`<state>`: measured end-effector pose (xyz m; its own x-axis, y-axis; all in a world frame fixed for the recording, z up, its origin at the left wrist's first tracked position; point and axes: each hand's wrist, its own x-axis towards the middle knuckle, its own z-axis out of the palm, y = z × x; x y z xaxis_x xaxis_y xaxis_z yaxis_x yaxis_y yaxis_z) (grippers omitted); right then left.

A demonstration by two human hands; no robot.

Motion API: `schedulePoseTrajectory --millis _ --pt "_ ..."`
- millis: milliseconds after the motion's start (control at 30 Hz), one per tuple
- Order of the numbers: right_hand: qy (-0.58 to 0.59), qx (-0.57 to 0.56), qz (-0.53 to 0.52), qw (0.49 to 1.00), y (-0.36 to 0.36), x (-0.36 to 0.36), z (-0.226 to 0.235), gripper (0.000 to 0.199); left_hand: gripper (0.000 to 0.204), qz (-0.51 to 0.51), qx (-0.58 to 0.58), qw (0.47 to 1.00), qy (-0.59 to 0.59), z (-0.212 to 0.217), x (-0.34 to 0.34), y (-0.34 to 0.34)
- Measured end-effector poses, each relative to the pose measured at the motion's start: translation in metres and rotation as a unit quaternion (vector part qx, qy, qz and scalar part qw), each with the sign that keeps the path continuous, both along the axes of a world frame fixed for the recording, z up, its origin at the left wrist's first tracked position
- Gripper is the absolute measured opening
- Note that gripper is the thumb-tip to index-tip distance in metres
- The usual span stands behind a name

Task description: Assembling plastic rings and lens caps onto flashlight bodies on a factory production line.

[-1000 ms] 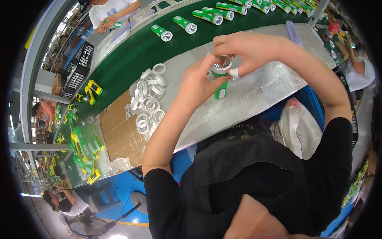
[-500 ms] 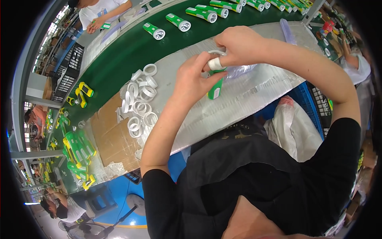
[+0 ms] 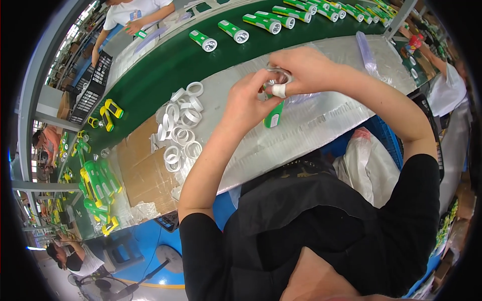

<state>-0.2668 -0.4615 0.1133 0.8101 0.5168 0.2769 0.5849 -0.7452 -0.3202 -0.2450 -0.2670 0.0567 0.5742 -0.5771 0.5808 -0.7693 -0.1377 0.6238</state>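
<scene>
In front of me both hands meet over the work board around a green flashlight (image 3: pixel 273 116), its body slanting down below them. My left hand (image 3: pixel 247 100) is closed round its upper part. My right hand (image 3: pixel 304 70) grips a white ring (image 3: pixel 286 75) at the flashlight's head, fingers curled over the far side. White wrapping (image 3: pixel 278 90) covers a digit of the right hand. Fingers partly hide the head, so how the ring sits on it I cannot tell. Left of my hands lies a loose pile of white rings (image 3: pixel 183 118).
Several green flashlights (image 3: pixel 233 31) lie along the green conveyor belt (image 3: pixel 150 62) beyond the board. Green and yellow lamp parts (image 3: pixel 98 180) are heaped at the left, beside brown cardboard (image 3: pixel 145 170). A clear plastic sleeve (image 3: pixel 366 52) lies at the right. Across the belt a person (image 3: pixel 135 17) works.
The view has shifted slightly. Both hands stay at the flashlight's head; the right hand has turned a little, and the ring and lens opening now show more between the fingers.
</scene>
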Motion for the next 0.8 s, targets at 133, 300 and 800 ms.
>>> schedulePoseTrajectory --millis 133,300,800 --pt "0.024 0.025 -0.044 0.998 0.002 -0.018 0.011 0.045 0.068 -0.034 -0.082 0.995 0.034 -0.007 -0.004 0.003" --pt "-0.007 0.114 0.065 0.991 0.006 -0.049 0.038 0.043 0.093 -0.194 0.087 0.938 0.273 0.024 -0.025 0.029" --pt "-0.087 0.288 -0.317 0.899 -0.035 0.224 -0.116 0.048 0.067 0.522 0.089 0.838 -0.130 0.019 0.104 0.274"
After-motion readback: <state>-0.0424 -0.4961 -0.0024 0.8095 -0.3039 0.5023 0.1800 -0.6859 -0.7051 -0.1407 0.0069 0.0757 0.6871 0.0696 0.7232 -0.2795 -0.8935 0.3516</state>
